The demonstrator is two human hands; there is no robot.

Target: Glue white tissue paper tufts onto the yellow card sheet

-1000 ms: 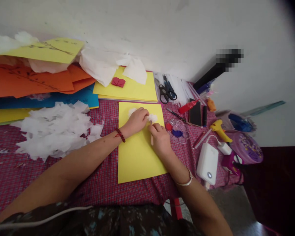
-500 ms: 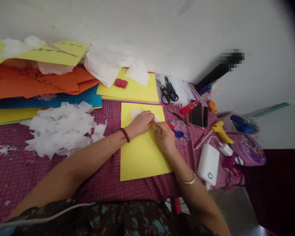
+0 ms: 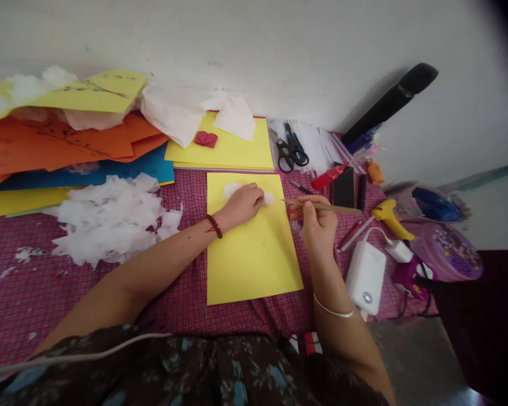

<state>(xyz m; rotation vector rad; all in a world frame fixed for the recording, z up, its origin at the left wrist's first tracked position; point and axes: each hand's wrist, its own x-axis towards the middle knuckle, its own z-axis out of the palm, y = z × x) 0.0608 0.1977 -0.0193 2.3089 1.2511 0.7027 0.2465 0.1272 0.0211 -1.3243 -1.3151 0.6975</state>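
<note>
A yellow sheet of paper (image 3: 254, 265) lies on the checked cloth in front of me. My left hand (image 3: 244, 204) rests on its upper part, fingers curled closed; what they hold, if anything, is hidden. White tufts (image 3: 232, 189) of what looks like tissue show on the sheet beyond that hand, and a smaller white tuft (image 3: 268, 198) is by its fingertips. Just off the sheet's right edge, my right hand (image 3: 319, 225) grips a thin tan stick-like tool (image 3: 338, 208), its narrow tip pointing left. Below it a clear palette is mostly covered.
Torn white tissue (image 3: 105, 220) is heaped at left, before stacked coloured papers (image 3: 68, 135). Scissors (image 3: 290, 155), a red tube (image 3: 329, 176), a yellow glue gun (image 3: 392, 220) and a white power bank (image 3: 366, 276) lie at right. The wall (image 3: 237, 45) stands behind.
My right hand has moved right with the tan tool, away from my left hand and off the sheet, now over the palette. The left hand has stayed nearly in place.
</note>
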